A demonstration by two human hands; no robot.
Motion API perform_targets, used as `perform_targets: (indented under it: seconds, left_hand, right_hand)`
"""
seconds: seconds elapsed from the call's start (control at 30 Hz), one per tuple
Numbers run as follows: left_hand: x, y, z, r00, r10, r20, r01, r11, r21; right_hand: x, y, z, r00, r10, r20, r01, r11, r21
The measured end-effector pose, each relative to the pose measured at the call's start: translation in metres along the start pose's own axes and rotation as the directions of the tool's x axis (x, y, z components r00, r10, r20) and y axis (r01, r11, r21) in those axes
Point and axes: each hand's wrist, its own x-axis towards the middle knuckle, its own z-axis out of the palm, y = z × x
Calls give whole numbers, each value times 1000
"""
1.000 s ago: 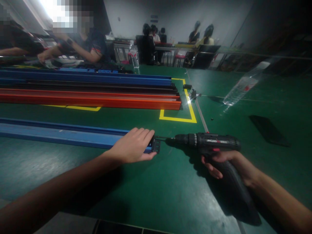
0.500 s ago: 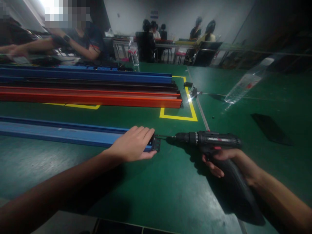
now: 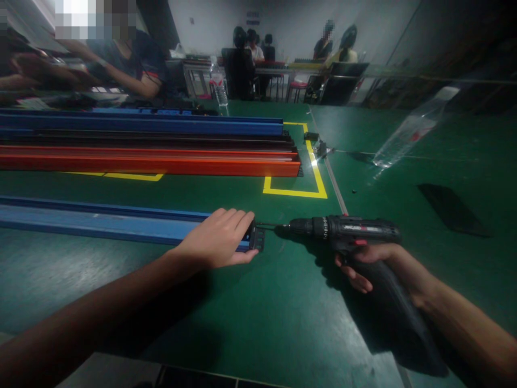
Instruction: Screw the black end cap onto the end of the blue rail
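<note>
1. Fingers (image 3: 236, 218) of left hand (image 3: 218, 240) pressed together, draped over the end of blue rail (image 3: 100, 226), clamping it to the green table (image 3: 250, 312).
2. Right hand (image 3: 383, 267) wrapped around cordless drill (image 3: 347, 231) grip.
3. Drill bit horizontal, tip at black end cap (image 3: 258, 238).

— What do we have on the green table (image 3: 250, 323)?
— We see a blue rail (image 3: 100, 223) nearest, an orange rail (image 3: 149, 164) beyond, yellow tape (image 3: 294, 192), and a dark flat sheet (image 3: 452, 209) at right.

green table mat (image 3: 283, 312) lies bare up front. long blue metal rail (image 3: 100, 223) and stacked orange rails (image 3: 161, 164) bar the left.
</note>
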Motion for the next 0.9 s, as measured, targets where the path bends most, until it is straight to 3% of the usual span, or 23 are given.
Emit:
perform_targets:
  seconds: [0.9]
  left_hand:
    - [1,1,-4,1000,-17,24,17,1000,0]
  right_hand:
    - [-1,-1,4,999,21,-46,-22,1000,-16]
